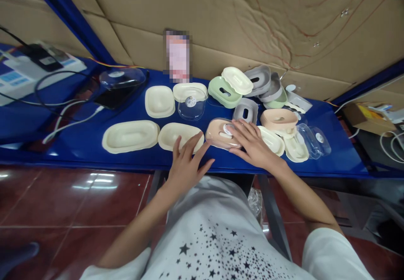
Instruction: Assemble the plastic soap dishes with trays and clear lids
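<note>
My left hand [186,162] lies flat with spread fingers on the front edge of the blue table [78,145], its fingertips touching a cream oval tray [176,135]. My right hand [252,143] is open too, fingers stretched over a pink soap box with a clear lid [219,133]. A larger cream oval tray [130,136] sits to the left. Beside the right hand lie more cream lids [274,140] and a pink dish [279,120].
Further back stand a clear tub with a cream lid [190,99], a cream square lid [159,101], green [224,91] and grey [259,80] soap dishes, clear lids [315,139]. A clear dome, cables and a power strip [41,61] lie at the left. Cardboard lines the wall.
</note>
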A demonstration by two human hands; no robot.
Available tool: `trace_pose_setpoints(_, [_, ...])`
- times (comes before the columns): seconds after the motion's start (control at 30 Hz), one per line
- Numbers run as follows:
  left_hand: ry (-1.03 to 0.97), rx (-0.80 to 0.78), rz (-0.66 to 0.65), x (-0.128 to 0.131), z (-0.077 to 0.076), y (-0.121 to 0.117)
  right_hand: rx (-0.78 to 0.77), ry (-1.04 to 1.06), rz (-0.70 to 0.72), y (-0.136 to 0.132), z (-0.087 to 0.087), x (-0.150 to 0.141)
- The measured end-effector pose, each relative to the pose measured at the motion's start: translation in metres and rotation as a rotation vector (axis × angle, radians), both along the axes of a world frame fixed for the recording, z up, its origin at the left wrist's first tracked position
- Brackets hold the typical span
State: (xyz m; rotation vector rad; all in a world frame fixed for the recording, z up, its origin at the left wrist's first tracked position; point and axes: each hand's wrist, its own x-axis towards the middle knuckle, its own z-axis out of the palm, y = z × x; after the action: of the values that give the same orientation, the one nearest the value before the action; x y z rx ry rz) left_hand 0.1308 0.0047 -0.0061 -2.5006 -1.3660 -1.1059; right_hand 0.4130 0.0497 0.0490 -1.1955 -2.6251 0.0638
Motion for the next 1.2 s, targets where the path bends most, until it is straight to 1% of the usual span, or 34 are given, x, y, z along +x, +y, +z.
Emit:
trace_pose_setpoints(0.07, [0.028,0.000,0.087,0.000,0.002,-0.004,0.026,-0.005,-0.044,0.009,-0.002,-0.007])
trace_pose_setpoints(0.13, [0.041,-0.012,0.109,-0.002,0.004,-0.007,0.037,-0.008,-0.059,0.018,-0.002,-0.015])
trace_pose_setpoints(0.23, [0.044,-0.018,0.043,-0.004,0.010,-0.011,0.025,-0.007,-0.035,0.025,0.004,-0.020])
trace_pose_setpoints(0.3, [0.058,-0.040,-0.022,-0.004,0.015,-0.013,0.020,0.028,-0.044,0.022,0.011,-0.015])
trace_pose_setpoints(0.37, [0.092,-0.078,-0.095,-0.003,0.020,-0.016,0.022,0.093,-0.103,0.011,0.017,0.000])
trace_pose_setpoints(0.43, [0.130,-0.110,-0.166,-0.001,0.024,-0.021,0.057,0.150,-0.214,-0.007,0.018,0.021])
trace_pose_setpoints(0.53, [0.168,-0.112,-0.265,0.004,0.026,-0.028,0.135,0.108,-0.395,-0.041,0.008,0.056])
trace_pose_setpoints(0.6, [0.181,-0.101,-0.314,0.007,0.026,-0.030,0.152,0.024,-0.449,-0.062,-0.002,0.072])
trace_pose_setpoints(0.7, [0.191,-0.106,-0.323,0.005,0.027,-0.028,0.152,-0.018,-0.416,-0.087,-0.014,0.080])
trace_pose_setpoints(0.8, [0.198,-0.132,-0.230,-0.011,0.029,-0.021,0.155,0.031,-0.330,-0.102,-0.022,0.074])
trace_pose_setpoints(0.87, [0.205,-0.134,-0.154,-0.025,0.030,-0.016,0.159,0.053,-0.306,-0.105,-0.024,0.070])
trace_pose_setpoints(0.97, [0.218,-0.130,-0.100,-0.043,0.029,-0.011,0.180,0.046,-0.336,-0.096,-0.019,0.066])
trace_pose_setpoints(1.03, [0.217,-0.130,-0.099,-0.047,0.028,-0.009,0.213,0.042,-0.346,-0.080,-0.013,0.062])
trace_pose_setpoints(1.13, [0.206,-0.120,-0.138,-0.042,0.027,-0.011,0.265,0.019,-0.308,-0.041,-0.001,0.050])
trace_pose_setpoints(1.2, [0.204,-0.121,-0.188,-0.034,0.026,-0.014,0.240,-0.040,-0.271,-0.008,0.004,0.038])
